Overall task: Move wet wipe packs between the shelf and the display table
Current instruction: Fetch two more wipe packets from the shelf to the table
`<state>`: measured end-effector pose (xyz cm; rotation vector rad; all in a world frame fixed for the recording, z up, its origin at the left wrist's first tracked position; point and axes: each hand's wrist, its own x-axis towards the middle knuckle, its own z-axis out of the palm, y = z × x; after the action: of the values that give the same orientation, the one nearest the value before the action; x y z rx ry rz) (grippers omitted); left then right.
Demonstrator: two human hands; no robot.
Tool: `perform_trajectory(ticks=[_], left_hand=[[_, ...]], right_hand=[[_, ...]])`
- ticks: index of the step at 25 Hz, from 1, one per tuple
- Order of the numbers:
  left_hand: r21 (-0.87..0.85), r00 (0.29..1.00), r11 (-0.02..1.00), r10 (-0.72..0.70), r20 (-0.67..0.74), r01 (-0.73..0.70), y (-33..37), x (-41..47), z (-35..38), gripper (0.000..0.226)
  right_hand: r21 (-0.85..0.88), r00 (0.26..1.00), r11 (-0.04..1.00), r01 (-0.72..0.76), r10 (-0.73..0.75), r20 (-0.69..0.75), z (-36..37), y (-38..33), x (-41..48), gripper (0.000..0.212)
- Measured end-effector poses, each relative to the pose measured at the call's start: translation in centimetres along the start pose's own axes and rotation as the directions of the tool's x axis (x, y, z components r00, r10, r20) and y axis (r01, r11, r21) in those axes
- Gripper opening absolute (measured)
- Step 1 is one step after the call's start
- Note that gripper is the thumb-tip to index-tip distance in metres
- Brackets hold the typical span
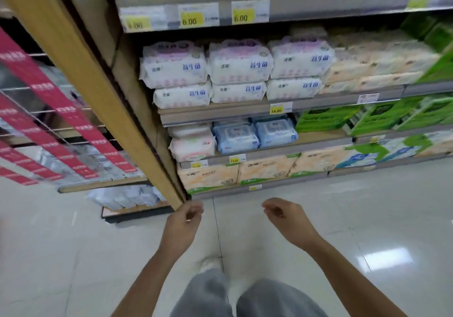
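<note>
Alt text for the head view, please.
The left hand and right hand hang empty and loosely curled over a pale tiled floor, facing a store shelf. On one board, white wipe packs sit stacked two high and three across, with blue lidded wipe packs on the board below.

Six white packs [240, 64] (three stacks), two blue wipe packs [236, 136].

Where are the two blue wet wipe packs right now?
Head view, centre: blue wet wipe packs sit side by side below the 14.00 tag, between a pink pack and green boxes.
</note>
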<state>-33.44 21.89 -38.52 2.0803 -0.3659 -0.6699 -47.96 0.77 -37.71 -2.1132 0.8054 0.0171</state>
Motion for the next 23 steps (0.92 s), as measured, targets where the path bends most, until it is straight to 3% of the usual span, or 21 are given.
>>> perform_trajectory(ticks=[3, 6, 10, 13, 16, 19, 23], left_hand=[[0.047, 0.973, 0.975, 0.210, 0.093, -0.215, 8.6, 7.7, 0.2, 0.018], [0.019, 0.941, 0.947, 0.316, 0.118, -0.321, 15.9, 12.5, 1.9, 0.023], [-0.061, 0.927, 0.931, 0.365, 0.087, -0.361, 22.6, 15.9, 5.2, 0.026], [-0.116, 0.924, 0.919, 0.381, 0.020, -0.376, 26.8, 16.8, 7.7, 0.026], [-0.179, 0.898, 0.880, 0.432, -0.081, -0.439, 31.2, 17.0, 9.2, 0.025], [-0.181, 0.809, 0.791, 0.551, -0.206, -0.584, 36.2, 17.1, 9.0, 0.027], [-0.180, 0.714, 0.694, 0.647, -0.270, -0.697, 42.9, 19.1, 8.5, 0.024]], right_hand=[[0.047, 0.995, 0.997, -0.065, 0.069, -0.078, -2.6, 0.5, 2.9, 0.018], [0.077, 0.988, 0.993, -0.086, 0.095, -0.123, -5.6, 1.4, 6.0, 0.018], [0.072, 0.994, 0.996, 0.045, -0.037, -0.107, -12.0, 1.7, 11.5, 0.024], [0.039, 0.972, 0.979, 0.198, -0.191, -0.135, -19.2, -0.3, 15.9, 0.016], [0.007, 0.912, 0.924, 0.381, -0.375, -0.166, -26.0, -4.2, 19.2, 0.017], [-0.009, 0.795, 0.826, 0.563, -0.545, -0.265, -31.4, -8.2, 20.7, 0.018], [0.025, 0.654, 0.746, 0.665, -0.566, -0.503, -37.0, -11.3, 22.2, 0.020]])
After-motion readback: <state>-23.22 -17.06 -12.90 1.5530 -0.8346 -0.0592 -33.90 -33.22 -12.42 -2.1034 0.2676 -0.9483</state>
